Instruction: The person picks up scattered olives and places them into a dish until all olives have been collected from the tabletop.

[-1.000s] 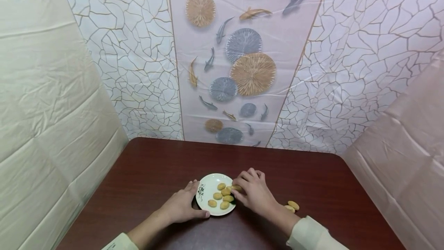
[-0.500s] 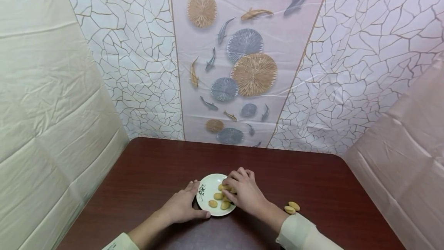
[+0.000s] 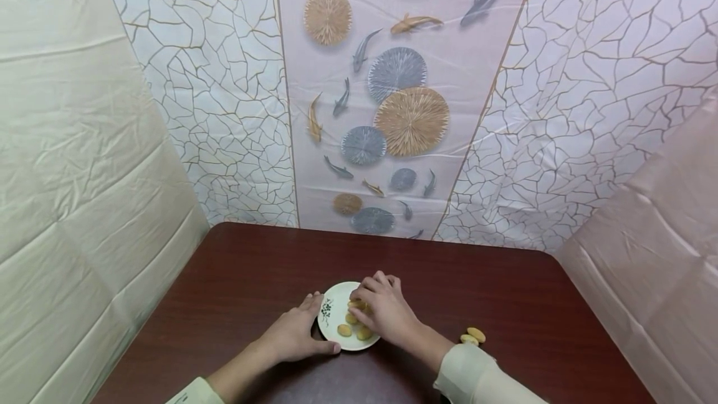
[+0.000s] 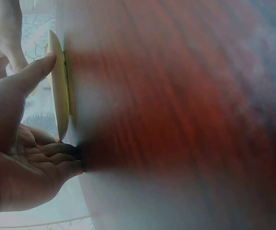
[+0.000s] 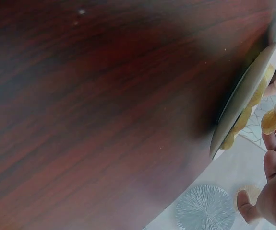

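Note:
A small white plate [image 3: 337,295] with a dark floral print on its left side lies on the table. Several yellowish-tan oval pieces [image 3: 344,330], like nuts in their shells, sit on it. My left hand [image 3: 293,333] holds the plate's left edge, thumb at the near rim and fingers at the far left rim. Over the right part of the plate, my right hand [image 3: 388,312] pinches one oval piece [image 5: 270,122] between thumb and fingers. In the right wrist view that piece is above the plate, apart from the others. My right hand hides some pieces in the head view.
Two more oval pieces [image 3: 475,335] lie side by side on the dark red-brown wooden table [image 3: 252,267], near my right forearm. A patterned cloth backdrop [image 3: 235,111] hangs behind the table, with pale fabric [image 3: 84,173] on both sides.
My right hand has moved left, from the plate's right edge to over the pieces, still pinching the oval piece. The two loose pieces show more fully. The left hand and plate have stayed put.

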Available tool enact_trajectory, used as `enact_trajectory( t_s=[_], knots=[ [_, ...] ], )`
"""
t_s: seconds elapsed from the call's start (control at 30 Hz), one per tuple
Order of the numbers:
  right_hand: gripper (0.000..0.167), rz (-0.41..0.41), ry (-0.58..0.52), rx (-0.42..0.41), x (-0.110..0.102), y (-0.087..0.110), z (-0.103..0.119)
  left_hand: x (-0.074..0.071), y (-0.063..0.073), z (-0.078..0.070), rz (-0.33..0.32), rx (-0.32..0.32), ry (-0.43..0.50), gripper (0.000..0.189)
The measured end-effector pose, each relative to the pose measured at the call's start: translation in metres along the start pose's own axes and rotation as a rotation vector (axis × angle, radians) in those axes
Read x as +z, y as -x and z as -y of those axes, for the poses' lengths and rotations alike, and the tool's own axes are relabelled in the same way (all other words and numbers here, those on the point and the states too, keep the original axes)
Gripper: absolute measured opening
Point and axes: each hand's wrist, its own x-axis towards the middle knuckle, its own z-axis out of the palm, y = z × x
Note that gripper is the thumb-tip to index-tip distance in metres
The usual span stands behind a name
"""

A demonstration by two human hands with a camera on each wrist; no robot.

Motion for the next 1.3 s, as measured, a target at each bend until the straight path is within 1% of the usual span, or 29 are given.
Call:
enact_trajectory(
  t_s=[0.17, 0.77, 1.07, 1.3],
  knots=[
    [0.015, 0.026, -0.004, 0.007, 0.004, -0.002, 0.002, 0.000, 0.000, 0.000, 0.002, -0.008, -0.003, 0.128],
    [0.013, 0.070, 0.022, 0.005, 0.022, -0.013, 0.007, 0.000, 0.001, 0.000, 0.003, -0.006, -0.004, 0.129],
    [0.013, 0.104, 0.013, 0.052, 0.028, -0.016, 0.006, 0.000, 0.000, 0.001, -0.001, -0.004, -0.010, 0.129],
    [0.012, 0.116, 0.029, 0.064, 0.032, -0.016, 0.004, -0.001, 0.000, 0.000, 0.006, -0.015, -0.005, 0.128]
  ],
)
